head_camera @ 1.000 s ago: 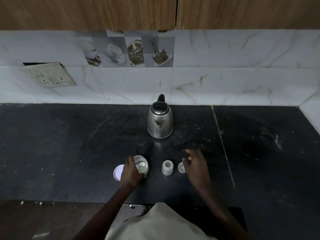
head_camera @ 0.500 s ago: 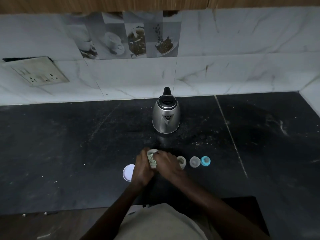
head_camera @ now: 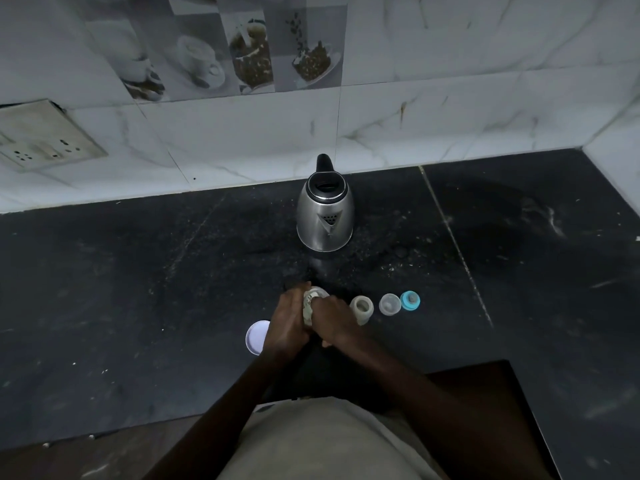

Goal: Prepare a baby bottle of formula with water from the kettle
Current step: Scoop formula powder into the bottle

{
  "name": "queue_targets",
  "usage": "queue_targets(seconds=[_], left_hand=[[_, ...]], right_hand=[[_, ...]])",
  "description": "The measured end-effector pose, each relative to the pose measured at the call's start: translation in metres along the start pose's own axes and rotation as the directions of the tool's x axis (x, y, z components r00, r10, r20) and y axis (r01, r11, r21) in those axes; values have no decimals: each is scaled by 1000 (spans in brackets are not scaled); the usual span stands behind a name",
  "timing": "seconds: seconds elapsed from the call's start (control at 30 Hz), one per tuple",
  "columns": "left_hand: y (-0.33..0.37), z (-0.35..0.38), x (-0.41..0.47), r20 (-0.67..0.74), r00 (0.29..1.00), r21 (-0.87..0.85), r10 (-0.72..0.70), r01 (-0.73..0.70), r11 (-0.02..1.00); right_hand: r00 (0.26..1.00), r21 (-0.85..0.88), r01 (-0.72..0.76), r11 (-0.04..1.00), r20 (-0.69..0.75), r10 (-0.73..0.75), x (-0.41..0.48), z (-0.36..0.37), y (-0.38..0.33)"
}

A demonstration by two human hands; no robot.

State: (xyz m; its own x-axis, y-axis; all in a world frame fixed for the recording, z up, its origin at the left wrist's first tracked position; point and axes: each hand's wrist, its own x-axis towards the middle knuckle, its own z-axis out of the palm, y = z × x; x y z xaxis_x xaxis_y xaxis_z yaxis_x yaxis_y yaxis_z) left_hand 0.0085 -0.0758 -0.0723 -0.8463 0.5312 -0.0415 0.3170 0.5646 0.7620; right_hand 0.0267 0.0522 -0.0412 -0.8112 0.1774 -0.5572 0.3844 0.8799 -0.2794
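A steel kettle [head_camera: 325,220] with a black lid and handle stands on the black counter [head_camera: 138,289], near the wall. In front of it, my left hand [head_camera: 287,323] and my right hand [head_camera: 332,322] both clasp a small formula jar [head_camera: 309,304] with a greenish label; most of the jar is hidden by my fingers. Its white round lid [head_camera: 256,337] lies flat just left of my left hand. The small open baby bottle [head_camera: 362,309] stands upright just right of my right hand.
A clear cap [head_camera: 389,303] and a blue teat ring [head_camera: 410,300] sit side by side right of the bottle. A socket plate [head_camera: 38,138] is on the tiled wall at the left. The counter's front edge runs under my forearms.
My right hand has come in from beside the bottle and closed on the jar that my left hand held. The view has dropped lower and closer.
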Motion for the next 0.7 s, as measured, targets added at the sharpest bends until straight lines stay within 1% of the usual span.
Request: queue_targets(seconds=[0.1, 0.2, 0.27, 0.3, 0.33, 0.37, 0.4, 0.43, 0.47, 0.53, 0.57, 0.63, 0.7], left_hand=[[1, -1, 3, 20, 1000, -2, 1, -1, 1000], [-1, -5, 6, 43, 999, 8, -9, 8, 1000], [-4, -7, 10, 60, 998, 25, 5, -6, 1000], [-6, -7, 11, 69, 998, 29, 10, -12, 999], [-6, -8, 13, 79, 997, 32, 10, -13, 999], [-7, -8, 14, 88, 996, 34, 5, -8, 999], [-7, -9, 15, 97, 995, 35, -3, 0, 999], [-8, -9, 16, 103, 995, 35, -9, 5, 999], [-8, -9, 16, 107, 994, 36, -6, 2, 999], [-9, -11, 17, 105, 994, 37, 20, -24, 999], [-9, -13, 19, 107, 994, 37, 31, -35, 999], [-9, -15, 20, 117, 993, 39, 18, -23, 999], [-8, -20, 22, 123, 992, 37, -31, 27, 999]], right_hand=[[997, 51, -21, 998, 78, 17, 1, -1, -2], [985, 143, 7, 990, 168, -31, 8, -6, 4], [966, 105, 20, 994, 254, -47, 14, -5, 6], [961, 113, -19, 993, 275, -13, 14, -5, 6], [964, 147, -40, 988, 265, 0, 18, -6, 4], [970, 164, -23, 986, 240, -17, 18, -4, 4], [972, 133, 15, 991, 231, -46, 16, -4, 2], [976, 59, 39, 997, 213, -51, 13, -2, 1], [983, -12, 24, 1000, 183, -22, 10, 0, 0], [998, -68, 62, 996, 9, -61, 4, 6, -1], [993, -96, 76, 992, -80, -83, -1, 7, -2], [978, -121, 104, 987, -170, -123, -3, 11, 6], [964, -183, 138, 973, -202, -174, -3, 9, 13]])
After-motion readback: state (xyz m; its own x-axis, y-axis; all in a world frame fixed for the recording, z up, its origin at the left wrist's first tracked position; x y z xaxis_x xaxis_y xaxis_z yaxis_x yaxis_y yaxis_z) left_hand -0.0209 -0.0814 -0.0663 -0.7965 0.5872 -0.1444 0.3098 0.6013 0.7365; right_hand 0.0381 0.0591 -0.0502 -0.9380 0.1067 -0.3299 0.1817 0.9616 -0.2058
